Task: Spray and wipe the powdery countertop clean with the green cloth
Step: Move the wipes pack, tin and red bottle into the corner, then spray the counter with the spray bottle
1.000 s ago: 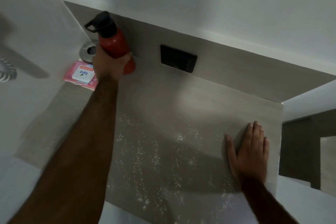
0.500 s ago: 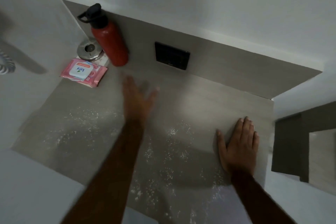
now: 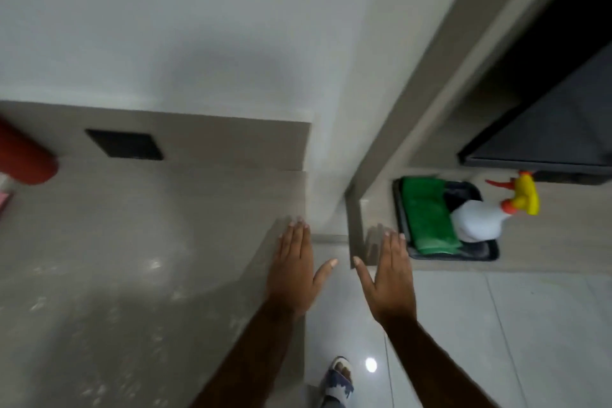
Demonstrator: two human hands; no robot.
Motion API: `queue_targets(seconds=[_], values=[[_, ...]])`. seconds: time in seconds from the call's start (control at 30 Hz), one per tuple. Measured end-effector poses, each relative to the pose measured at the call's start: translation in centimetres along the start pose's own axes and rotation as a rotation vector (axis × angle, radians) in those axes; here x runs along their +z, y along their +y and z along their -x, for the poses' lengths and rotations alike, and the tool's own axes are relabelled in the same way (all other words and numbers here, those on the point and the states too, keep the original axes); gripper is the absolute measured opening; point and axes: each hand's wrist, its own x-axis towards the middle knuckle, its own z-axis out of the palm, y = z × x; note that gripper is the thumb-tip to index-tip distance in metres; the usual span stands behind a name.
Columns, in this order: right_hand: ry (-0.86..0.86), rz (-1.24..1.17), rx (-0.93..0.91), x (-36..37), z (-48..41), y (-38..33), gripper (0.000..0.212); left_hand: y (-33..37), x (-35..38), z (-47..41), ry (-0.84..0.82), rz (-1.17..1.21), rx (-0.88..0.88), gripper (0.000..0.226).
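Two empty, flat hands, left (image 3: 293, 270) & right (image 3: 390, 278), now nearer green cloth (image 3: 429, 217) & spray bottle (image 3: 480, 220); no legible labels.

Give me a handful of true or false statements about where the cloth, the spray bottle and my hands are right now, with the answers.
1. The green cloth lies in the black tray. True.
2. The right hand is gripping the spray bottle. False: it is open and empty, short of the tray.
3. The spray bottle has a yellow trigger head. True.
4. The left hand holds the red bottle. False: the left hand is open and flat at the right edge of the countertop, and the red bottle stands at the far left.
5. The countertop is already wiped clean. False: white powder specks still show on it.
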Motion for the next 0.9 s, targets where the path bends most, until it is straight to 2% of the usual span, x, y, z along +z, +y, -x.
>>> queue_targets(seconds=[0.1, 0.27, 0.37, 0.53, 0.6, 0.7, 0.73, 0.8, 0.9], values=[[0.065, -0.055, 0.106, -2.8, 0.8, 6.3, 0.096, 5.7, 2.7, -2.9, -0.094, -0.025, 0.110, 0.096], [0.298, -0.260, 0.327, -7.5, -2.5, 14.9, 0.086, 14.7, 6.6, -8.7, -0.165, -0.024, 0.296, 0.074], [0.327, -0.479, 0.447, -10.1, -6.8, 18.5, 0.094, 18.7, 9.0, -12.0, -0.214, -0.056, 0.366, 0.072], [0.198, -0.733, 0.346, -12.2, -14.0, 21.2, 0.112, 22.4, 12.0, -16.1, -0.272, -0.231, 0.269, 0.082], [0.107, -0.814, 0.277, -12.3, -16.2, 22.4, 0.098, 23.2, 13.7, -17.0, -0.319, -0.301, 0.212, 0.085], [0.117, -0.818, 0.222, -12.1, -16.9, 21.5, 0.052, 22.7, 14.5, -16.7, -0.320, -0.360, 0.188, 0.087], [0.129, -0.834, 0.232, -12.2, -16.9, 21.1, 0.044, 22.6, 14.6, -16.6, -0.307, -0.363, 0.189, 0.087], [0.137, -0.827, 0.225, -12.1, -16.3, 20.7, 0.038, 22.7, 14.8, -16.7, -0.292, -0.376, 0.193, 0.088], [0.170, -0.767, 0.077, -12.3, -14.1, 19.6, 0.045, 22.7, 14.3, -16.9, -0.305, -0.405, 0.210, 0.086]])
